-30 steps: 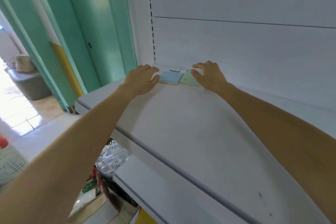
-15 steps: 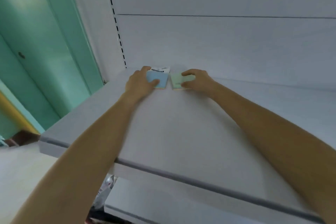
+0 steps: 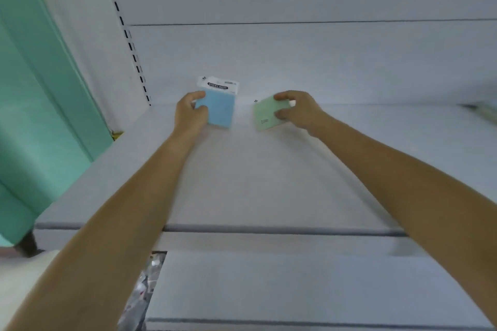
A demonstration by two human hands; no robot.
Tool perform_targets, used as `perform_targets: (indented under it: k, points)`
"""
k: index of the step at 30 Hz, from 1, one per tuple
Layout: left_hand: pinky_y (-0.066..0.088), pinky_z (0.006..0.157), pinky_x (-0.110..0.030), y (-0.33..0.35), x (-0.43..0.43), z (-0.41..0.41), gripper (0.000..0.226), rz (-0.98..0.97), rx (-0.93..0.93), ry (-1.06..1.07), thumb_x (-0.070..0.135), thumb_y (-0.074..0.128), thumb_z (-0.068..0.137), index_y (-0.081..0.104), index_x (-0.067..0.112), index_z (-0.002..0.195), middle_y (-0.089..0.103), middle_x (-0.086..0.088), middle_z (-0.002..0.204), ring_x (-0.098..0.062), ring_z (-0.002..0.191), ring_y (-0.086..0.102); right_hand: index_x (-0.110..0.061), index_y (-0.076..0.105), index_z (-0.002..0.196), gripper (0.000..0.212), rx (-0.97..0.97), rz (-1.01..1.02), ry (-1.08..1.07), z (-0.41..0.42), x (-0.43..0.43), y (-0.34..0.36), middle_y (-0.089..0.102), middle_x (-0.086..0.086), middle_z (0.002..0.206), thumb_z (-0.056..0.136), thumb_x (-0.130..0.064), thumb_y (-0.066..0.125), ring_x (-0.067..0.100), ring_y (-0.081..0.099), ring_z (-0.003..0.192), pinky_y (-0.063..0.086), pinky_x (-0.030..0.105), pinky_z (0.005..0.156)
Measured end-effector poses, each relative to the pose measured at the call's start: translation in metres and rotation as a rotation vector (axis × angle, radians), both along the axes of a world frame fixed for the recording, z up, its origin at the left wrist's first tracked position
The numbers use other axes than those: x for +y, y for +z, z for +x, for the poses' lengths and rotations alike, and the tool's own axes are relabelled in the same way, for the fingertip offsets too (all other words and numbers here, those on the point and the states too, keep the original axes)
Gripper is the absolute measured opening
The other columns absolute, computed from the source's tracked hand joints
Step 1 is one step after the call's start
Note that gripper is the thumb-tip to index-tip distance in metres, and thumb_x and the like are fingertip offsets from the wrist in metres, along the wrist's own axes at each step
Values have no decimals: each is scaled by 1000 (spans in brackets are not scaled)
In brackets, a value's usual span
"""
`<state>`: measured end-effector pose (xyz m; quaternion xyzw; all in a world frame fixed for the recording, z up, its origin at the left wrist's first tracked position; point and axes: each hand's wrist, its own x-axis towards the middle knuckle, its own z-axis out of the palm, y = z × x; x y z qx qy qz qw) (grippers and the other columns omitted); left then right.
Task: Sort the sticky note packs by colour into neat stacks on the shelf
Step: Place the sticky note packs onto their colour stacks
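A blue sticky note pack (image 3: 219,109) with a white header card lies near the back of the white shelf (image 3: 242,183), left of centre. My left hand (image 3: 189,113) grips its left edge with thumb and fingers. To its right a green sticky note pack (image 3: 269,115) is tilted, its near-left corner low. My right hand (image 3: 298,110) pinches the green pack's right side. A gap of bare shelf separates the two packs.
The shelf's white back panel (image 3: 295,62) rises just behind the packs, with a slotted upright (image 3: 129,43) at the left. A teal door frame (image 3: 40,88) stands left of the shelf. A blurred green object (image 3: 484,113) lies at the far right. A lower shelf (image 3: 269,285) shows below.
Both hands closed on the packs and drew them apart; the green pack has tilted and shifted right. The view swung rightward and closer to the shelf.
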<state>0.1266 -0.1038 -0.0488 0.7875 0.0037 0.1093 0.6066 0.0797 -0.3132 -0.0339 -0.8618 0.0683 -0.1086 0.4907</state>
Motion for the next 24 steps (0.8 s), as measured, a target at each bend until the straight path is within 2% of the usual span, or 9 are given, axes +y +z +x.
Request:
perform_targets:
  k: [2, 5, 8, 11, 15, 24]
  points:
    - [48, 69, -27, 4, -17, -1, 46, -40, 17, -28, -4, 39, 82, 52, 9, 124, 51, -2, 87, -16, 75, 52, -10, 57, 122, 42, -11, 75, -50, -15, -19, 3, 51, 9, 129, 82, 2, 60, 25, 53, 115, 48, 28, 92]
    - [49, 90, -36, 22, -67, -14, 46, -32, 27, -127, -4, 42, 81, 52, 11, 124, 46, -6, 103, -20, 94, 50, -9, 56, 123, 41, -22, 126, -131, -43, -55, 9, 50, 5, 111, 84, 6, 53, 20, 50, 97, 46, 19, 72]
    - [49, 94, -38, 38, -125, -39, 46, -43, 2, -250, -3, 43, 81, 50, 13, 124, 51, -12, 117, -21, 97, 50, -9, 56, 122, 41, -69, 141, -236, -73, -95, 12, 50, 6, 113, 85, 6, 49, 19, 48, 95, 41, 14, 65]
    - [50, 94, -40, 38, -180, -67, 47, -47, -6, -336, -3, 42, 80, 49, 14, 124, 52, -15, 126, -20, 94, 51, -9, 56, 123, 41, -123, 102, -328, -114, -137, 11, 49, -1, 109, 87, 5, 45, 15, 46, 94, 38, 4, 57]
    - [50, 92, -40, 29, -254, -109, 48, -79, 12, -417, -3, 42, 80, 48, 12, 125, 52, -17, 128, -21, 94, 50, -7, 57, 123, 42, -166, 38, -432, -174, -207, 6, 50, -6, 100, 84, 7, 46, 13, 44, 97, 35, 7, 65]
    - [51, 95, -43, 34, -423, -203, 48, -115, -11, -533, -4, 44, 79, 48, 13, 124, 54, -16, 125, -25, 100, 56, -14, 54, 126, 48, -163, -51, -537, -301, -361, 9, 43, 10, 134, 84, 6, 45, 19, 47, 93, 42, 22, 74]
